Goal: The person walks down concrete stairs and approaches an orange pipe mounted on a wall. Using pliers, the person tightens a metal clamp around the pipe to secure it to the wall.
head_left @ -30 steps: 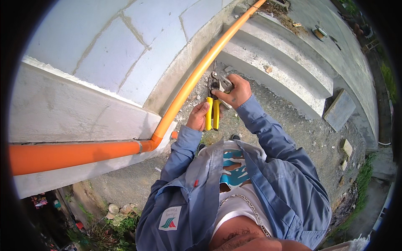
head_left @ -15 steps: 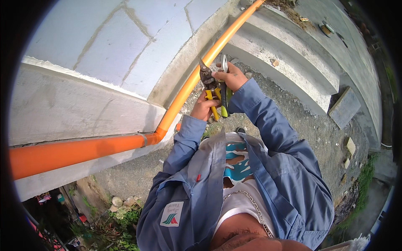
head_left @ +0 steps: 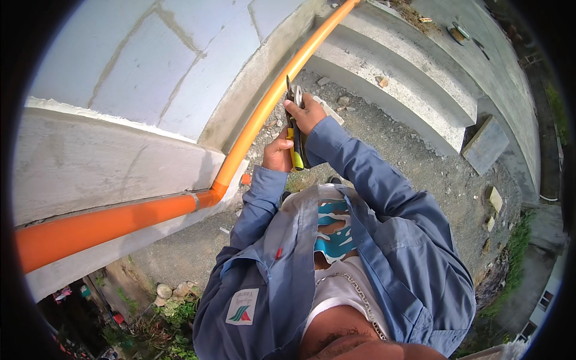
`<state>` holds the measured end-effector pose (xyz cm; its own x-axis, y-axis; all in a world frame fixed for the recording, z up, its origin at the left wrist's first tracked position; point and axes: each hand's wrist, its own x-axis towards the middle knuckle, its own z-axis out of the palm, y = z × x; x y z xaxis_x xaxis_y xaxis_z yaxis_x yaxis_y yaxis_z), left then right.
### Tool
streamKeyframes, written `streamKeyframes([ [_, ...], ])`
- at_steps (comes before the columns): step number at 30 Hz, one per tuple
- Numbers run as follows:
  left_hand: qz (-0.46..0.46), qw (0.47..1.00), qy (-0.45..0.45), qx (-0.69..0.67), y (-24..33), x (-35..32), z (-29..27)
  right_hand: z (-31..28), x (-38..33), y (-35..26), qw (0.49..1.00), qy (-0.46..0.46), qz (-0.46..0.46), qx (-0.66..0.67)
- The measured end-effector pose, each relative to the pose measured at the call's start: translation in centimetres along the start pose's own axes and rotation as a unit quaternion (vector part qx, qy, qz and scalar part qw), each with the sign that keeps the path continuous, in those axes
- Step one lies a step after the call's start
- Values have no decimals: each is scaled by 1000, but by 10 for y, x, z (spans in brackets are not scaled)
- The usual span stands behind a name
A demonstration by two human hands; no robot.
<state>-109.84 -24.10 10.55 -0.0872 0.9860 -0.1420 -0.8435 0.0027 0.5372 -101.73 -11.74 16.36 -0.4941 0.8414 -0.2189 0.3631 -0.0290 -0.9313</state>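
In front of my chest, two hand tools overlap, held close together. My left hand (head_left: 278,156) is closed on the yellow handles of tin snips (head_left: 290,134), whose dark blades point up and away from me. My right hand (head_left: 308,114) is wrapped around a pair of pliers (head_left: 298,94) with grey metal jaws and black and lime-green handles. Its thumb lies against the snips. The lower ends of both tools sit beside my left fingers, and my hands hide much of the grips. Just left of the tools runs an orange pipe (head_left: 259,128).
The pipe bends at an elbow and runs left along a concrete ledge (head_left: 108,162). Curved concrete steps (head_left: 390,84) rise at the far right, with a loose slab (head_left: 485,146) leaning there. Gravel and stones cover the ground (head_left: 390,156). A wire spool (head_left: 458,34) lies beyond the steps.
The snips and pliers, held apart and fanned out before, are now drawn together and overlapping. The snips' handles have come closer together. Both hands have shifted slightly left in the view.
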Motion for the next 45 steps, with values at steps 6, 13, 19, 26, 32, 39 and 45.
streamKeyframes([
  [6, -85, 989, 93, 73, 1, 9, -4, -2, 6, 28, 996, -70, 40, -45],
  [13, -148, 975, 152, 64, -25, 1, -48, -57, 24, 88, 979, -177, 54, -82],
  [19, -151, 899, 412, 8, -104, -62, -138, -60, -2, 245, 957, -120, 229, -134],
  [26, -180, 809, 558, -42, -218, -128, -226, 10, -46, 484, 834, -295, 295, -362],
  [32, -237, 784, 572, -51, -304, -110, -320, 66, 61, 602, 810, -177, 392, -399],
  [39, -235, 750, 602, -140, -368, -80, -374, 41, 263, 665, 809, -30, 166, -564],
  [45, -238, 756, 594, -140, -379, -69, -378, 22, 334, 709, 834, -68, 124, -534],
])
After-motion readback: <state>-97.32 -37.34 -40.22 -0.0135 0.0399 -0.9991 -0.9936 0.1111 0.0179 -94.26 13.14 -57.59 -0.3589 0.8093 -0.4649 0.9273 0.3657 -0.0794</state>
